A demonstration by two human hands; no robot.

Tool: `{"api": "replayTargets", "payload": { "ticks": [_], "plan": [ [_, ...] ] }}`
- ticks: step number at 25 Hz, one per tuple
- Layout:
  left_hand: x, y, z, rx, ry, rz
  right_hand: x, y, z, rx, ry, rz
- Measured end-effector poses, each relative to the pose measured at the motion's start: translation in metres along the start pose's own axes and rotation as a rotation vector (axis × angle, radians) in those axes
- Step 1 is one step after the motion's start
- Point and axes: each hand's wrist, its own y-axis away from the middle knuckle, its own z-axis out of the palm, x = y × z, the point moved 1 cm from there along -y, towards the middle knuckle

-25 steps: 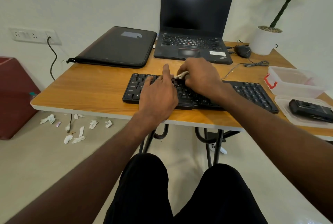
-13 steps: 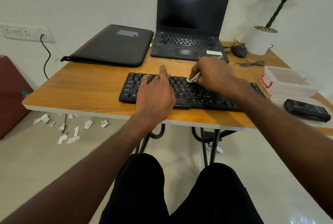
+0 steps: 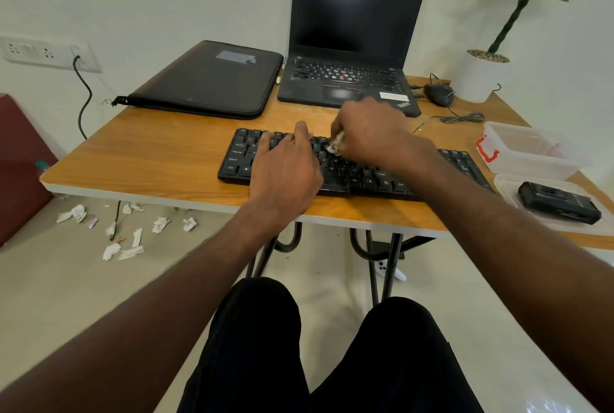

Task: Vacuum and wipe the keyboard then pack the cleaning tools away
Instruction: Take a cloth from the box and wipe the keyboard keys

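1. The right hand (image 3: pixel 372 133) has slid back to the left along the keyboard (image 3: pixel 349 173). Half a second ago it was further to the right. Now it is over the middle keys again.

2. The right hand pinches a small white wipe (image 3: pixel 334 146) and rubs it on the keys. The hand looks a bit blurry, so it is likely moving fast.

3. The left hand (image 3: pixel 285 166) has not moved. It lies flat on the left part of the keyboard with its fingers straight, and it presses down to keep the keyboard from sliding.

4. The keyboard sits near the front edge of the wooden table (image 3: pixel 149 153), in front of the laptop (image 3: pixel 352 47).

5. This back and forth rubbing tells me the wiping step is going on and is not done yet. The far right keys may need more rubbing.

6. The little black vacuum (image 3: pixel 558 201) lies on a clear lid at the right, just beside the clear box (image 3: pixel 531 150). Nothing is packed away yet, so that part is for later.
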Motion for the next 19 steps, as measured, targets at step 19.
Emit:
{"api": "replayTargets", "payload": {
  "ticks": [19],
  "plan": [
    [0.0, 0.0, 0.0, -0.03, -0.039, 0.037, 0.033, 0.006, 0.023, 0.195, -0.135, 0.119]
  ]
}}
